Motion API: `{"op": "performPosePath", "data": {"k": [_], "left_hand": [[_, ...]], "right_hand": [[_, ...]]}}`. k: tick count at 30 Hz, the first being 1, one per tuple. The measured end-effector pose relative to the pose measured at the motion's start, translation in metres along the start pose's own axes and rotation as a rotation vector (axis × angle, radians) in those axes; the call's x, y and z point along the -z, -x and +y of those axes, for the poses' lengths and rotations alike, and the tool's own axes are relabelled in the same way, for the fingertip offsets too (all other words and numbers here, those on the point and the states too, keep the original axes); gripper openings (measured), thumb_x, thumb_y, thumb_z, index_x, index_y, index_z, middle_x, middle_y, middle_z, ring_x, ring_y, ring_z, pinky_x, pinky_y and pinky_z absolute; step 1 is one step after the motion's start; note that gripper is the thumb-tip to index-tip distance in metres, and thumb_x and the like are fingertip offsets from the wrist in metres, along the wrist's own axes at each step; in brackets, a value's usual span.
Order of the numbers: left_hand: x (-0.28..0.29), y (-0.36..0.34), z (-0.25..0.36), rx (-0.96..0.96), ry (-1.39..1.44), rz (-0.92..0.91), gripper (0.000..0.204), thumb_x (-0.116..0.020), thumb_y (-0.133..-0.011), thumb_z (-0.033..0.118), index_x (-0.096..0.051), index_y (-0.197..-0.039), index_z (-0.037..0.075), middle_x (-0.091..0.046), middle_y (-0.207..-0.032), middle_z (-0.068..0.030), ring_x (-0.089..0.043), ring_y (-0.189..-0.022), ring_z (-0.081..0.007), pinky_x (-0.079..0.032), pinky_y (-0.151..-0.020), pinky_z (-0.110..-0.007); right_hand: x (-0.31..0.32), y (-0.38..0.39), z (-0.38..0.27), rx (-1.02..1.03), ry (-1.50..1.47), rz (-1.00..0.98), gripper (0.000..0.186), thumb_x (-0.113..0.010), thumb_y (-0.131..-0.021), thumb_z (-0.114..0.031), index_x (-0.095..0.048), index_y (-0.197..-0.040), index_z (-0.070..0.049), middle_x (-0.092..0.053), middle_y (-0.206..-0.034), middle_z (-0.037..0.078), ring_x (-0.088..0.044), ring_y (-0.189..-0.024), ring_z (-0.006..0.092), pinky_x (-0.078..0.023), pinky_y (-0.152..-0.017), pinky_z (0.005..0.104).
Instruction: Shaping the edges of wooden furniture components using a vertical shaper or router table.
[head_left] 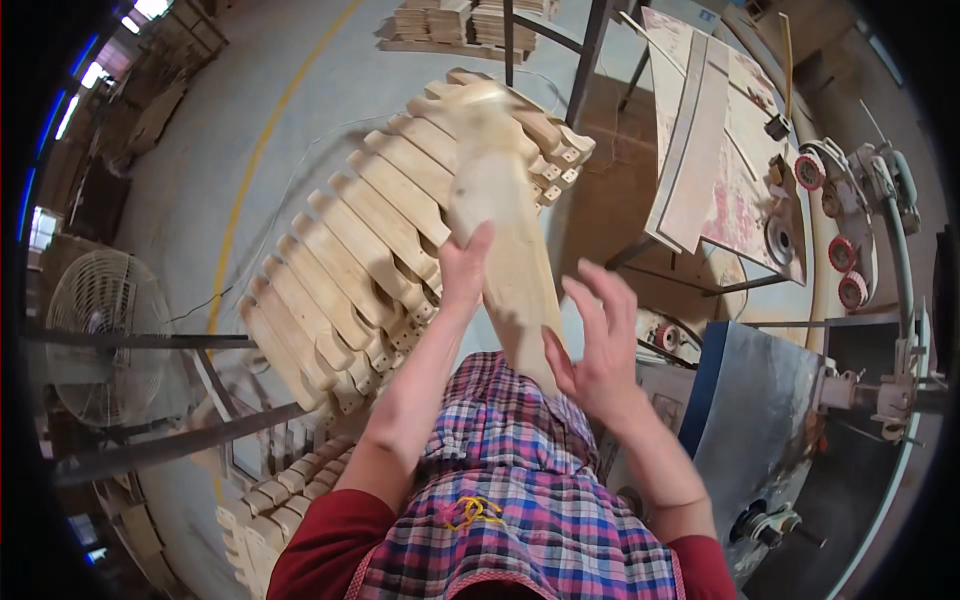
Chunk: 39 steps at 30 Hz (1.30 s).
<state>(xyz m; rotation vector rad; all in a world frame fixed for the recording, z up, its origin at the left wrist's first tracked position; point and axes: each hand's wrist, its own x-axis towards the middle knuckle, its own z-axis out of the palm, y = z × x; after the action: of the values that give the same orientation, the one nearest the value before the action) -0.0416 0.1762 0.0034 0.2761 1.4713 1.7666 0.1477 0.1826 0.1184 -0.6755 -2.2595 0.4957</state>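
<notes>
In front of me stands a pale, shaped wooden piece [510, 260], its upper end blurred. My left hand [465, 265] grips its left edge around the middle. Low on its right side, my right hand [600, 350] has its fingers apart and curved, with the thumb close to the wood; I cannot tell whether the thumb touches it. Behind the held piece, a long row of similar wooden pieces [360, 230] leans in overlapping order, with holes in their narrower ends. The lower end of the held piece is near my plaid apron [510, 430].
At right are a worktable [665, 160], a sanding machine [850, 225] with red wheels and a metal housing [740, 430]. A wire fan [110, 340] and dark frame rail [175, 440] are at left. More wooden parts lie below left [280, 500] and on a far stack [460, 25].
</notes>
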Motion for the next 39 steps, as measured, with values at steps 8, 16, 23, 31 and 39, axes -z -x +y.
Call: {"op": "performPosePath", "data": {"k": [8,16,23,31,39], "left_hand": [[-0.053,-0.052,-0.006,-0.739,-1.199,-0.693,0.041,-0.075,-0.059,0.033,-0.056,-0.077,0.002,-0.063,-0.070,-0.0145,-0.059,-0.061,-0.0314,-0.047,-0.059,-0.037],[-0.099,-0.153,0.007,-0.616,-1.492,-0.985,0.037,-0.072,-0.067,0.034,-0.055,-0.082,0.006,-0.062,-0.079,-0.0095,-0.059,-0.068,-0.0297,-0.047,-0.064,-0.036],[-0.120,-0.262,0.003,-0.713,-1.084,-0.397,0.042,-0.069,-0.073,0.027,-0.053,-0.106,0.006,-0.059,-0.098,-0.0083,-0.057,-0.091,-0.0242,-0.044,-0.081,-0.034],[-0.036,-0.274,-0.067,-0.032,-1.175,-0.348,0.036,-0.065,-0.077,0.025,-0.055,-0.106,0.007,-0.061,-0.096,-0.0073,-0.058,-0.088,-0.0261,-0.045,-0.078,-0.034],[-0.027,-0.240,-0.096,0.330,-1.059,-0.147,0.029,-0.069,-0.076,0.015,-0.058,-0.100,0.005,-0.064,-0.089,-0.0078,-0.060,-0.079,-0.0257,-0.047,-0.071,-0.033]], "right_hand": [[-0.029,-0.112,0.093,0.061,0.813,-0.978,0.038,-0.064,-0.069,-0.027,-0.054,-0.097,-0.003,-0.061,-0.079,0.015,-0.057,-0.076,0.0307,-0.040,-0.087,0.0413],[-0.080,-0.111,0.215,-0.495,0.020,-0.734,0.029,-0.074,-0.061,-0.013,-0.056,-0.079,0.001,-0.061,-0.070,0.014,-0.052,-0.056,0.0229,-0.046,-0.056,0.0309],[-0.156,-0.177,0.355,-0.792,-0.354,-0.455,0.029,-0.070,-0.062,-0.003,-0.058,-0.089,0.001,-0.062,-0.078,0.013,-0.053,-0.065,0.0187,-0.046,-0.063,0.0280],[-0.297,-0.322,0.529,-0.636,0.066,-0.345,0.028,-0.066,-0.063,-0.012,-0.055,-0.085,0.001,-0.061,-0.073,0.015,-0.055,-0.062,0.0287,-0.045,-0.063,0.0351],[-0.395,-0.337,0.638,-0.593,0.301,-0.357,0.025,-0.063,-0.068,-0.021,-0.052,-0.080,-0.003,-0.059,-0.068,0.015,-0.058,-0.062,0.0333,-0.047,-0.060,0.0411]]}}
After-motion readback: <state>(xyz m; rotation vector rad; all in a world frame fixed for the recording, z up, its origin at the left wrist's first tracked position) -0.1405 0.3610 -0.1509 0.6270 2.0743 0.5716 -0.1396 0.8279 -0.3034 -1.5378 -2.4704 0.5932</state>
